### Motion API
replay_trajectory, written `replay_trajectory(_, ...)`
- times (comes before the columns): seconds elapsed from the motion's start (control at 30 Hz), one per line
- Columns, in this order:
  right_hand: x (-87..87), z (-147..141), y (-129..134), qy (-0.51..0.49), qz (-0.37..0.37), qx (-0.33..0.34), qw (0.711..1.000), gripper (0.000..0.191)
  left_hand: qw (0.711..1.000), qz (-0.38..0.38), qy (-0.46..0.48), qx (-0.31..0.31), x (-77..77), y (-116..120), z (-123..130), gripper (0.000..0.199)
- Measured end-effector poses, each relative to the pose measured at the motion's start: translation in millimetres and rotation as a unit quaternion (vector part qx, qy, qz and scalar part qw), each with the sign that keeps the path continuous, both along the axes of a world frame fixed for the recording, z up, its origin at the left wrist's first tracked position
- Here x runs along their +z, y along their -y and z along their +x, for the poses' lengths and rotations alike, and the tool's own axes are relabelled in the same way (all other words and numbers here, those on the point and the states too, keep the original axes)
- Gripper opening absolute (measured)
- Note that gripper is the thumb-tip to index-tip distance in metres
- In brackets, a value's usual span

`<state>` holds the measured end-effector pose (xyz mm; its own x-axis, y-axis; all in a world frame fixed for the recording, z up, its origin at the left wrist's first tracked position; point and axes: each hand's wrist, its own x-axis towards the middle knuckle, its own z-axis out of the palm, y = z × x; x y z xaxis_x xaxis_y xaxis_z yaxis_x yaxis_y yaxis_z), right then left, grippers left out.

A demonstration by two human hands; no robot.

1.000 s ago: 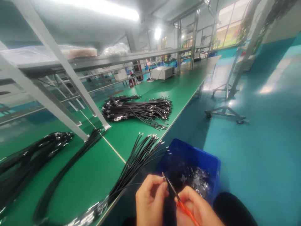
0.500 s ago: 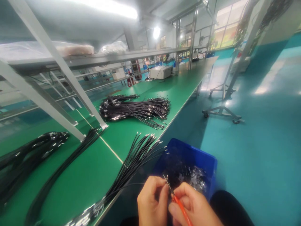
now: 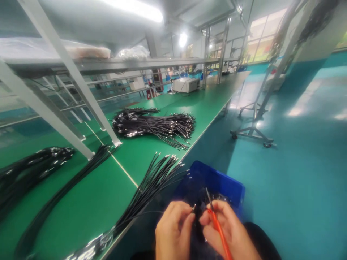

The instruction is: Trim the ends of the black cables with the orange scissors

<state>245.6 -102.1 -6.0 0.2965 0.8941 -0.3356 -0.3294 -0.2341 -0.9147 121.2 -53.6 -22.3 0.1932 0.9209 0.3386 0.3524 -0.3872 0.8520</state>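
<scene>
Orange-handled tool (image 3: 220, 231) has swung clear of the cable tip (image 3: 194, 207), right hand (image 3: 227, 224) closed around it; left hand (image 3: 175, 229) pinches just behind the tip. Blue bin (image 3: 233, 187) at one o'clock, wire bundle (image 3: 145, 193) at ten. Loose pinching could let the tool nick a thumb.

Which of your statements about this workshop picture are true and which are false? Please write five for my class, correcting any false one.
1. The right hand holds a tool with an orange-red handle. True.
2. The left hand is empty. False: it pinches a thin cable.
3. The blue bin stands on the green bench. False: it is beside the bench.
4. Bundles of black cables lie on the bench. True.
5. A white box stands farther along the bench. True.
</scene>
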Motion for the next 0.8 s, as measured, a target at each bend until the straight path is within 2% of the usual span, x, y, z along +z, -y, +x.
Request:
replay_trajectory(0.17,5.2,-4,-8,-0.018,0.007,-0.051,0.998,0.040,0.998,0.001,-0.067,-0.015,5.5,2,-1,0.014)
replay_trajectory(0.33,6.6,-11,-12,-0.062,0.030,-0.069,0.995,0.039,0.985,0.070,-0.150,-0.037,10.3,3,0,0.018)
replay_trajectory(0.53,-27.8,-10,-28,0.026,0.027,-0.107,0.994,0.053,0.973,0.115,-0.199,0.024,12.8,8,9,0.022)
replay_trajectory(0.63,-33.1,-12,-26,0.041,0.045,-0.118,0.991,0.048,0.984,0.061,-0.166,0.001,12.5,4,7,0.020)
replay_trajectory(0.8,-12.5,0,-9,0.063,0.074,-0.054,0.994,0.035,0.993,-0.101,-0.031,-0.045,16.2,-9,-3,0.017)
